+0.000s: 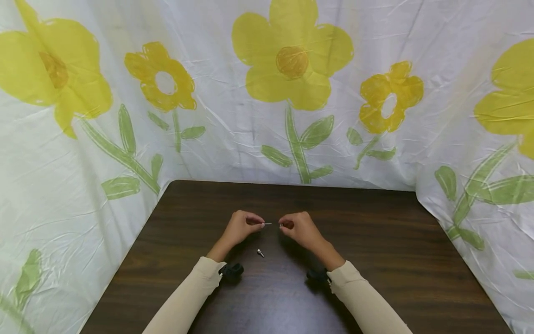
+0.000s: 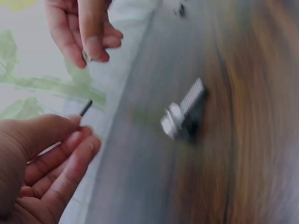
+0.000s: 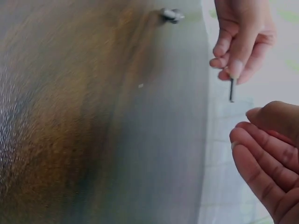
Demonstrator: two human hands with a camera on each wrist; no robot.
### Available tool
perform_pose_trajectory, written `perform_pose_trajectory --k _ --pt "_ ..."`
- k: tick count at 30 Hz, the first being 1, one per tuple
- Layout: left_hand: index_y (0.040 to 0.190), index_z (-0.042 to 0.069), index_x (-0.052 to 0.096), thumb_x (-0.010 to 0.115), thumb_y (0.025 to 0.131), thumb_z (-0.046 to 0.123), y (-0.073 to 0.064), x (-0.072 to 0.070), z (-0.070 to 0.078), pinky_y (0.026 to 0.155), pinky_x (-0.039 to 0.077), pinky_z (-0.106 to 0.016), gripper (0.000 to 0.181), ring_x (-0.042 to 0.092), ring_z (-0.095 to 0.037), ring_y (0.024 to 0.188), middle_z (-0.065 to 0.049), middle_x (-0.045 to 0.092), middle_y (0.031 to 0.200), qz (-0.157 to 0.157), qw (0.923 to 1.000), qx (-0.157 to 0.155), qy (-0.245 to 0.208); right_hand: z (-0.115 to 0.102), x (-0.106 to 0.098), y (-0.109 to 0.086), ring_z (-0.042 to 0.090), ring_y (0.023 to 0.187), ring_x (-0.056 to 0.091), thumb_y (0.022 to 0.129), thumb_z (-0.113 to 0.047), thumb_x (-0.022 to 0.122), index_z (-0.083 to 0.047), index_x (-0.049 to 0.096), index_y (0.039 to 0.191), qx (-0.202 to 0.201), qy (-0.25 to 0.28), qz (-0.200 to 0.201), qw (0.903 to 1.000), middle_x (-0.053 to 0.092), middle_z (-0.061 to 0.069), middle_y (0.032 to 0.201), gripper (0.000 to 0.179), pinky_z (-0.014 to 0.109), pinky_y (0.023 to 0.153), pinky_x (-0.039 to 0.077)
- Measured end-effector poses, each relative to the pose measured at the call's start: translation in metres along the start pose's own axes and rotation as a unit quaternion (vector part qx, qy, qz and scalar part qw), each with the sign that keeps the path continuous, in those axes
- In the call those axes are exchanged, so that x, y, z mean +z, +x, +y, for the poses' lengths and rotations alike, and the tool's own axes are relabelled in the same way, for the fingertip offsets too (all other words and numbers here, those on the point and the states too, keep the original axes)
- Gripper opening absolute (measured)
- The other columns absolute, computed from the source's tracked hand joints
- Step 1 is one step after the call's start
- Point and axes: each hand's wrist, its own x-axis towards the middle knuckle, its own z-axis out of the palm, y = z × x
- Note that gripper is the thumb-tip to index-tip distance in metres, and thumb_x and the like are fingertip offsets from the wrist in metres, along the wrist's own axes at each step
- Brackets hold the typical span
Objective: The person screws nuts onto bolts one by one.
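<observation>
My left hand pinches a thin metal rod between thumb and fingers. Its dark tip sticks out toward my right hand. A tiny, round, shiny metal piece shows at the right fingertips, mostly hidden by the thumb and fingers that pinch it. The rod and this piece are apart, a short gap between the two hands above the table. On the tabletop, nearer me and just right of the left wrist, a hex-head bolt lies on its side. Its threaded shank and wide collar show in the left wrist view.
The dark wood-grain table spreads under both arms. A white curtain printed with yellow flowers hangs along its back and sides. Black wrist devices sit at the cuffs of both cream sleeves.
</observation>
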Motion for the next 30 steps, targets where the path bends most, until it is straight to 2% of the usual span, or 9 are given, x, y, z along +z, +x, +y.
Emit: perform_pose_trajectory --k 3,8,12,15,18,23,30 --pt "0.093 0.007 0.080 0.081 0.087 0.009 -0.004 0.000 0.013 0.069 0.059 -0.025 0.006 0.071 -0.010 0.075 -0.003 0.077 0.088 0.009 0.9989 0.012 -0.045 -0.007 -0.008 -0.002 0.012 0.072 0.072 0.086 -0.001 0.080 -0.002 0.077 0.094 -0.003 0.000 0.015 0.9999 0.076 0.005 0.085 0.009 0.022 0.063 0.057" --pt "0.095 0.005 0.080 0.081 0.088 0.010 -0.012 0.000 0.038 0.070 0.060 -0.027 0.009 0.074 -0.018 0.077 -0.007 0.077 0.089 0.016 0.9921 0.016 -0.123 -0.020 -0.021 -0.005 0.011 0.073 0.073 0.086 -0.002 0.080 -0.002 0.077 0.096 -0.005 0.006 0.022 0.9997 0.076 0.006 0.087 0.010 0.020 0.065 0.057" --pt "0.098 -0.004 0.078 0.079 0.088 0.005 -0.024 -0.005 0.071 0.069 0.058 -0.022 0.013 0.074 -0.032 0.081 -0.016 0.076 0.092 0.011 0.9889 0.020 -0.147 -0.030 -0.027 -0.009 0.010 0.073 0.072 0.087 -0.003 0.080 -0.003 0.077 0.096 -0.017 0.007 0.021 0.9996 0.076 0.005 0.087 0.010 0.018 0.065 0.056" --pt "0.099 -0.010 0.075 0.077 0.089 -0.001 -0.032 -0.008 0.091 0.068 0.057 -0.020 0.014 0.072 -0.039 0.082 -0.021 0.075 0.092 0.003 0.9880 0.019 -0.153 -0.038 -0.031 -0.013 0.010 0.073 0.072 0.087 -0.003 0.080 -0.003 0.077 0.097 -0.029 0.004 0.024 0.9993 0.076 0.005 0.087 0.010 0.019 0.065 0.057" --pt "0.099 -0.010 0.075 0.076 0.089 -0.001 -0.033 -0.005 0.090 0.068 0.057 -0.020 0.014 0.072 -0.040 0.082 -0.021 0.075 0.092 0.000 0.9879 0.018 -0.154 -0.044 -0.035 -0.015 0.010 0.073 0.072 0.087 -0.003 0.080 -0.005 0.077 0.098 -0.039 0.002 0.031 0.9988 0.077 0.006 0.088 0.011 0.020 0.065 0.057" --pt "0.101 -0.010 0.075 0.076 0.089 -0.001 -0.031 0.003 0.077 0.068 0.057 -0.020 0.014 0.072 -0.043 0.083 -0.022 0.075 0.093 0.001 0.9873 0.023 -0.157 -0.049 -0.038 -0.020 0.010 0.074 0.072 0.086 -0.004 0.081 -0.004 0.078 0.098 -0.051 0.017 0.052 0.9972 0.077 0.005 0.089 0.012 0.020 0.065 0.058" --pt "0.098 0.000 0.079 0.079 0.089 0.005 -0.033 0.006 0.075 0.068 0.061 -0.028 0.010 0.074 -0.040 0.080 -0.014 0.077 0.092 0.017 0.9828 0.051 -0.177 -0.051 -0.039 -0.024 0.012 0.079 0.073 0.082 -0.004 0.084 -0.004 0.080 0.097 -0.091 0.054 0.110 0.9882 0.077 0.003 0.092 0.015 0.022 0.067 0.059"
